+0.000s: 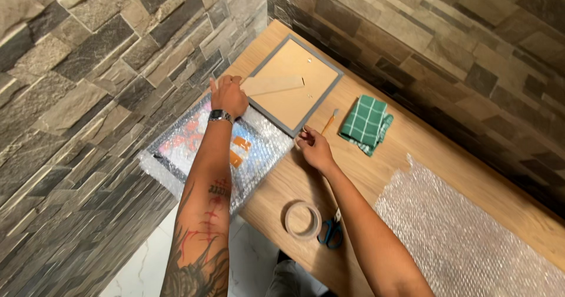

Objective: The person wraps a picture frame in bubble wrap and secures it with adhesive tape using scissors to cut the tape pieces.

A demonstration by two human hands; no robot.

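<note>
Gripping grey frame (292, 85) edges: left hand (228, 95), right hand (314, 148).

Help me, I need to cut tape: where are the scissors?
The scissors lie near the table's front edge, beside the tape roll on its right, partly under the right forearm.

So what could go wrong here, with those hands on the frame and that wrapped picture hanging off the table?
The bubble-wrapped picture juts past the table edge by the wall; a nudge from the left hand might tip it to the floor. The right hand works close to a small brush, which could roll away. The scissors and tape roll sit near the front edge, where a forearm may knock them off.
</note>
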